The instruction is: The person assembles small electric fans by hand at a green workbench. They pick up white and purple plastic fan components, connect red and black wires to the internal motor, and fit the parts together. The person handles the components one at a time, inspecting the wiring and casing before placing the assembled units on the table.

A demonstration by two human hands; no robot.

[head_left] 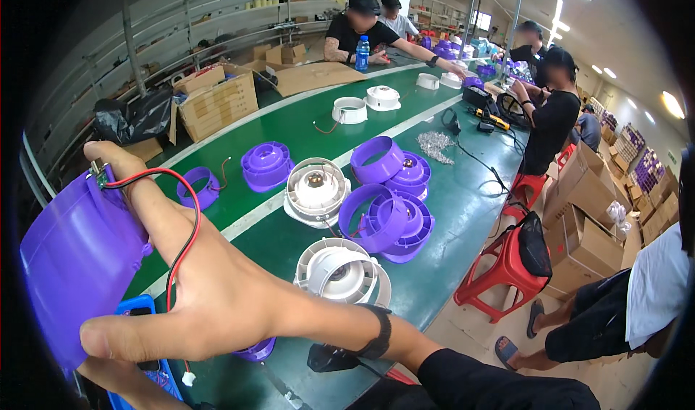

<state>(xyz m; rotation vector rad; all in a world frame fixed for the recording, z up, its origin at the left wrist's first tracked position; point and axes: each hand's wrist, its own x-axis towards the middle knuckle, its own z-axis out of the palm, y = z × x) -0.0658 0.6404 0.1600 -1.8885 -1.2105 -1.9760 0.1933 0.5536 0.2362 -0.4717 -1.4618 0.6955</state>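
One purple ring [79, 265], raised above a green bench [463, 200], sits clamped between the thumb and fingers of a worker's right hand [217, 287]. The ring lies directly to the left of that grip, its curved wall tilted on edge rather than flat; how the ring's axis points is hard to read, with its far side out of sight. The right thumb presses low on the near face of the wall, while the fingers stretch up to the top edge, just beside a small metal terminal [98, 172]. From the terminal, a pair of red and black wires [198, 218] arcs over the back of the hand, and a white connector [189, 379] hangs below the thumb.

The right forearm enters from the lower right, a black wristband [376, 334] about it, the wrist almost straight and the back of the hand toward the camera. Underneath the grip, only part of the left hand or forearm [130, 387] shows, near the ring's lower edge; whether its fingers hold anything cannot be told. Low behind the thumb is a blue tray [134, 303]. Beyond the knuckles, well apart from the grip, another purple ring [199, 189] rests on the green belt, with a white fan housing [316, 189] farther right.
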